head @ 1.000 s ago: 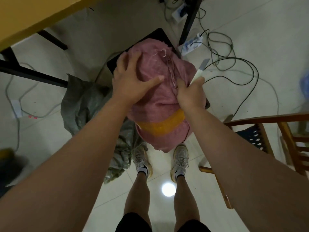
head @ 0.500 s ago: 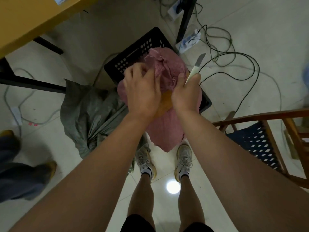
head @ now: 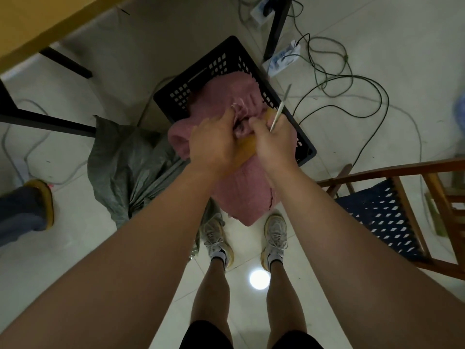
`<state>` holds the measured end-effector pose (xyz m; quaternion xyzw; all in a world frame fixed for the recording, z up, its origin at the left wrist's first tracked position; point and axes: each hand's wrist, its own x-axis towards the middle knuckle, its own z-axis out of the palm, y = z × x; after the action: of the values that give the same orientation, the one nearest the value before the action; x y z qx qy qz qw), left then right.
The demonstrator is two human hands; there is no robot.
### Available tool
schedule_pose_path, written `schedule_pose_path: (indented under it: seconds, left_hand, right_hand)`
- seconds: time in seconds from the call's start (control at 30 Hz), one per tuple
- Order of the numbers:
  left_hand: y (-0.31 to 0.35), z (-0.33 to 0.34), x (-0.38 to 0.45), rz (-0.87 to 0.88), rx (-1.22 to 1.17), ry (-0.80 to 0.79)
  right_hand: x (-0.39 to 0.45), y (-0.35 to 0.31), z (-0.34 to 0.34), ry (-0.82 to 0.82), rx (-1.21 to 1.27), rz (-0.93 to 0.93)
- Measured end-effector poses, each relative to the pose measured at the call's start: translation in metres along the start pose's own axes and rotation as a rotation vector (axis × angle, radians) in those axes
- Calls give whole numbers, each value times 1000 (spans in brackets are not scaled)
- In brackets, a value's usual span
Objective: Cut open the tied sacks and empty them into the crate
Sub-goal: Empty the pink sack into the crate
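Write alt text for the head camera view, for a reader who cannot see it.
Seen from above, a person's left hand and right hand grip the top of a pink woven sack over a black plastic crate, the right hand also holding a knife. A grey sack lies crumpled to the left, a wooden chair to the right.

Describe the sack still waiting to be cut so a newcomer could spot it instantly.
Start at the black slotted crate on the tiled floor, with the pink sack both hands are working on. Just to the left of it, beside the person's left shoe, a grey-green sack slumps on the floor. It alone is dull grey-green, crumpled and untouched.
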<state>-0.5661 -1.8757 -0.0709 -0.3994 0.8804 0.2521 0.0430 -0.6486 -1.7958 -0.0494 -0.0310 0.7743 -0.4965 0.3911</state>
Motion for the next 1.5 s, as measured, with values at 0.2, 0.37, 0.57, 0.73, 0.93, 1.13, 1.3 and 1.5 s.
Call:
schedule_pose_path:
  seconds: [0.2,0.37,0.57,0.73,0.93,1.13,1.3,1.5]
  left_hand:
    - [-23,20,-2,-164,212,-274]
    - [-44,42,-12,-218,346,-453]
    - [-70,53,-6,-295,348,-579]
    - [-80,48,-4,-321,414,-714]
    - [-89,59,-3,-279,251,-398]
    - [-58,46,-1,-27,-43,64]
    - [-38,30,3,118,-153,-60]
    - [-25,7,14,270,-227,-329]
  right_hand:
    - [-1,84,-21,236,-69,226]
    - [-20,151,-26,242,27,552]
    - [-13,197,-9,160,71,707]
    - [11,218,11,111,23,568]
    - [36,221,8,274,-142,500]
    - [39,151,18,302,-145,324]
    - [33,74,28,290,13,109]
    - [15,23,26,77,134,-45]
